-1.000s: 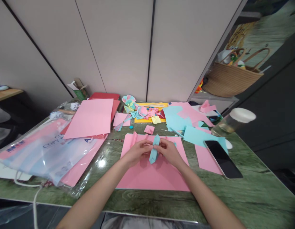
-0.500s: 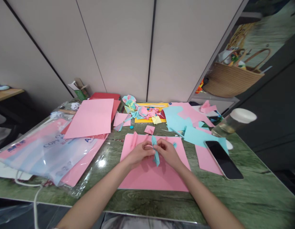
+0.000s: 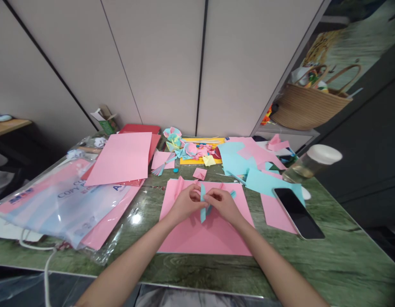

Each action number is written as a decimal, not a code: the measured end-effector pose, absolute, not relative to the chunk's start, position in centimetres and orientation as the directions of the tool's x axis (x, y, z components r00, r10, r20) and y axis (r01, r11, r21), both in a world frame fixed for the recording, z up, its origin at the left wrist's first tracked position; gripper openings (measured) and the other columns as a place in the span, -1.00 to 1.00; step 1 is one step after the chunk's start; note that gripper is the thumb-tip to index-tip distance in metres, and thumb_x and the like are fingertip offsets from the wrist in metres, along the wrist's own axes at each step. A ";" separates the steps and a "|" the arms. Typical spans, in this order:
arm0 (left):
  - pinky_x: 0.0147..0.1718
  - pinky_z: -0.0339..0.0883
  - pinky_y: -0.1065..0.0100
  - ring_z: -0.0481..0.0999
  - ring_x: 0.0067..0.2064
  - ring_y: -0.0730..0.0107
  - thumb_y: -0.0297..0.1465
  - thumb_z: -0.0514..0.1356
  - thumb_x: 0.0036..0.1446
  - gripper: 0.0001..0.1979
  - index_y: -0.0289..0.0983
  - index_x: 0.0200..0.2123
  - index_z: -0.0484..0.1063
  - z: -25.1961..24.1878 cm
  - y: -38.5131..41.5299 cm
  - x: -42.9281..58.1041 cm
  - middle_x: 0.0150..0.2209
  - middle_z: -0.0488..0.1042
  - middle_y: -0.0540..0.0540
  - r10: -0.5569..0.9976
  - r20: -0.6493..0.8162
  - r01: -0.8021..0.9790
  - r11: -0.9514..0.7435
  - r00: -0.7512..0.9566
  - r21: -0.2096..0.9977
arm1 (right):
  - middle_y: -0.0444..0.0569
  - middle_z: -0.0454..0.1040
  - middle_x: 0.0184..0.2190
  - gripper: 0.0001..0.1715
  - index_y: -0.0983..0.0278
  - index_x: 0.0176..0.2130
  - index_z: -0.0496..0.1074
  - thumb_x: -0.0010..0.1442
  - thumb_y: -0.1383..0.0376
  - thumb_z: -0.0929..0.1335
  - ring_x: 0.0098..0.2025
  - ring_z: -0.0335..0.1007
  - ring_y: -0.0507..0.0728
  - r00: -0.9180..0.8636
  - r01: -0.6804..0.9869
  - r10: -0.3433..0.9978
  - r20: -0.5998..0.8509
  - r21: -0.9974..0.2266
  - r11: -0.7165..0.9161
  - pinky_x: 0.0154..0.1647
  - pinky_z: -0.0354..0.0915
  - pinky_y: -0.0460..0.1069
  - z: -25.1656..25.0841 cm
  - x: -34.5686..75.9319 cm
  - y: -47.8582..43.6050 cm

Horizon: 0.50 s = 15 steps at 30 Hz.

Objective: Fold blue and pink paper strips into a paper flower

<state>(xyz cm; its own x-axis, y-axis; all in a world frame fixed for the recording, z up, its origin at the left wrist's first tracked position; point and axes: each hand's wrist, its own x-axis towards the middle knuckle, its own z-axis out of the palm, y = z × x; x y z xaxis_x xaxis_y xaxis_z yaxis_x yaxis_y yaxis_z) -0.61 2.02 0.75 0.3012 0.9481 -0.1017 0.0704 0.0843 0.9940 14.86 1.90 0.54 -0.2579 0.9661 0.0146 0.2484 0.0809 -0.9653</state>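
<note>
Folded turquoise paper strip (image 3: 203, 216) is running twelve to six o'clock above the pink paper (image 3: 205, 241); the left hand (image 3: 188, 202) is pinching it from nine o'clock, the right hand (image 3: 222, 204) from three. Light, even pressure is likely protecting its creases; tugging is risking tears.

Left grip (image 3: 187, 202), right grip (image 3: 224, 203) pinched, close together; forearms (image 3: 140, 250) angled inward.

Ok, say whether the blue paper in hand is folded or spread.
Folded: the blue paper shows angled panels between left hand and right hand.
</note>
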 end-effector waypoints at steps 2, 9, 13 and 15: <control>-0.50 0.19 0.46 0.37 -0.51 0.49 -0.37 0.28 -0.25 -0.64 -0.27 -0.33 0.25 1.1 2.0 -0.7 -0.58 0.33 0.07 0.939 -0.115 0.040 0.108 0.325 0.993 | -0.16 0.27 -0.61 -0.77 0.29 -0.56 0.31 0.02 0.20 0.28 -0.54 0.13 -0.01 -0.247 0.251 0.969 0.025 -0.964 0.089 -0.51 0.07 -0.11 0.6 14.9 1.9; -0.56 0.08 0.52 0.25 -0.55 0.61 -0.28 0.25 -0.18 -0.77 -0.35 -0.54 0.36 1.2 2.2 -1.0 -0.58 0.27 0.05 0.941 -0.167 -0.200 0.232 0.295 0.952 | -0.19 0.23 -0.62 -0.76 0.30 -0.54 0.28 0.05 0.20 0.27 -0.56 0.12 -0.03 -0.303 0.264 0.952 0.051 -0.955 0.135 -0.53 0.06 -0.12 0.9 14.6 1.4; -0.59 0.10 0.55 0.26 -0.56 0.63 -0.28 0.25 -0.15 -0.78 -0.34 -0.53 0.35 0.5 2.8 -1.3 -0.61 0.26 0.07 0.944 -0.237 -0.381 0.311 0.229 0.871 | -0.19 0.28 -0.61 -0.74 0.28 -0.45 0.24 0.07 0.13 0.25 -0.58 0.25 -0.02 -0.423 0.096 0.905 -0.050 -0.995 -0.010 -0.52 0.15 -0.11 1.3 14.4 1.2; -0.53 0.17 0.56 0.30 -0.52 0.64 -0.29 0.26 -0.15 -0.78 -0.33 -0.48 0.38 0.4 3.1 -1.6 -0.56 0.31 0.06 0.947 -0.274 -0.468 0.320 0.167 0.824 | -0.15 0.36 -0.57 -0.72 0.29 -0.38 0.24 0.09 0.10 0.24 -0.55 0.35 0.02 -0.545 0.016 0.830 -0.123 -0.991 -0.136 -0.49 0.20 -0.08 1.4 14.5 1.1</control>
